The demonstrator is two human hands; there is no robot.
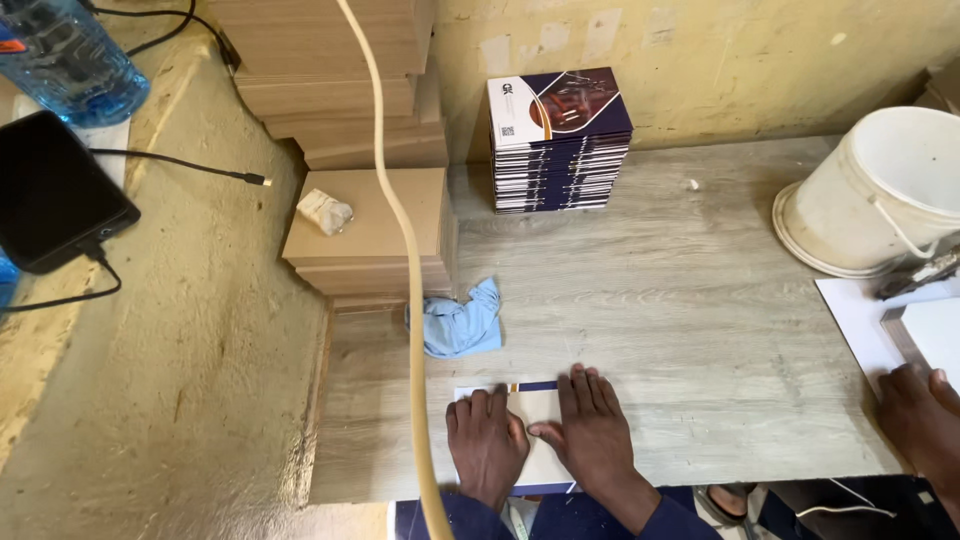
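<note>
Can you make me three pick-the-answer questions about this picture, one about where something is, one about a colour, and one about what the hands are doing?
1. Where is the stack of dark booklets?
A. against the back wall
B. inside the bucket
C. under the cloth

2. What colour is the crumpled cloth?
A. red
B. light blue
C. black

3. How do the left hand and right hand lie?
A. flat on a sheet
B. in fists in the air
C. gripping a bottle

Answers: 1 A, the stack stands on the table touching the wall. 2 B, it shows pale blue beside the brown boards. 3 A, both palms press down on the white sheet, fingers spread.
</note>
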